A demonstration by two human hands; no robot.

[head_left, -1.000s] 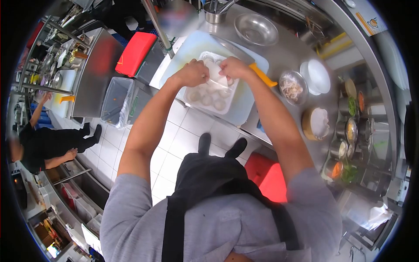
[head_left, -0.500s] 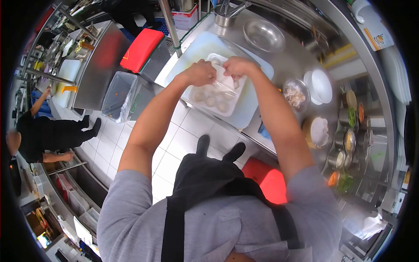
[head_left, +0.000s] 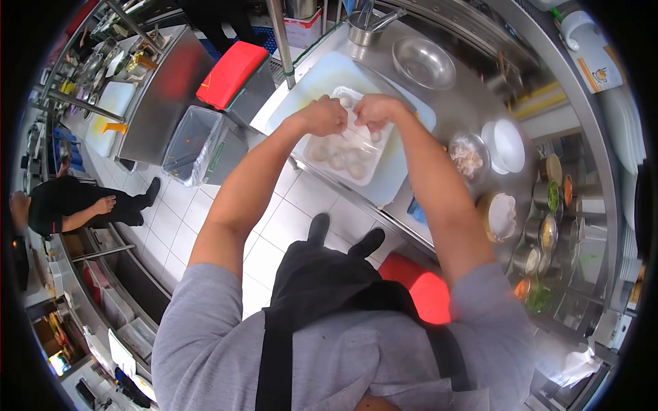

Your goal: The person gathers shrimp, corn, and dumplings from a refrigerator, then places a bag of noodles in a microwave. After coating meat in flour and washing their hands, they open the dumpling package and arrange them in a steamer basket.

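Note:
A white tray (head_left: 375, 159) of pale round pieces (head_left: 337, 162), which look like mushrooms, lies under clear plastic film (head_left: 351, 145). My left hand (head_left: 325, 115) is closed at the tray's upper left, its fingers pinching the film. Close beside it, my right hand (head_left: 375, 111) is also closed, fingertips bunched on the film near the tray's upper middle. Both hands cover part of the tray's far end. Beneath the tray is a pale cutting board (head_left: 394, 179).
A steel bowl (head_left: 423, 63) and a pot (head_left: 367, 31) with utensils stand behind. To the right are a bowl of shredded food (head_left: 468, 156), white bowls (head_left: 506, 145) and several ingredient containers. A grey bin (head_left: 190, 142) and a co-worker (head_left: 75, 205) are at left.
A white patch of the wrapping that showed between my hands is now mostly out of sight. My hands stay over the tray's far end. The co-worker's raised arm has come down.

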